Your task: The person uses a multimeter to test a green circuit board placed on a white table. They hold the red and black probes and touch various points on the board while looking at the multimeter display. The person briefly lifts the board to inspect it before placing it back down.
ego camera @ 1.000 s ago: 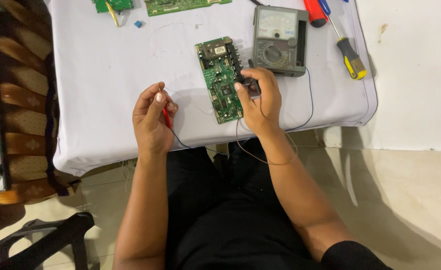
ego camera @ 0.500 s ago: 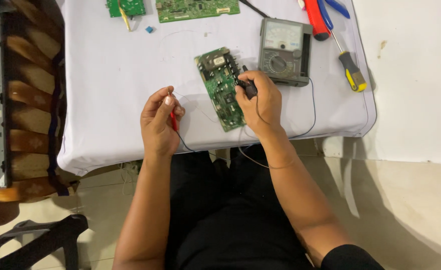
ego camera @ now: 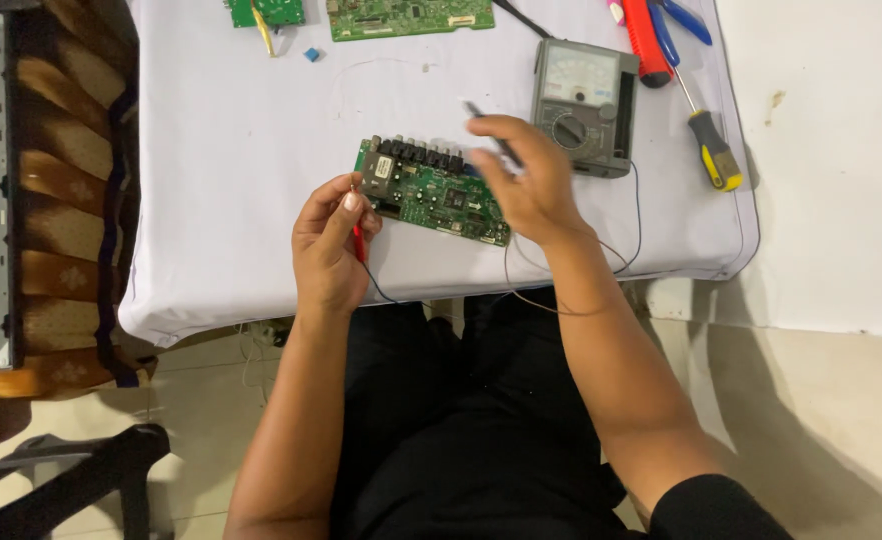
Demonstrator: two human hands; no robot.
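The right hand [ego camera: 521, 185] is blurred; its grip seems clamped on a black probe [ego camera: 491, 135]. The left hand [ego camera: 329, 250] pinches a red probe [ego camera: 358, 240], mostly hidden. The green circuit board [ego camera: 431, 190] lies on the counter [ego camera: 221, 150], long axis left-right, slightly tilted.

You get soft, even, bright light on the bench [ego camera: 211, 150]; your right hand [ego camera: 521, 185] is motion-blurred, your left hand [ego camera: 329, 245] sharp, with faint shadows beneath them.

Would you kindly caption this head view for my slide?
Left hand holds red probe, right hand black probe over green circuit board.
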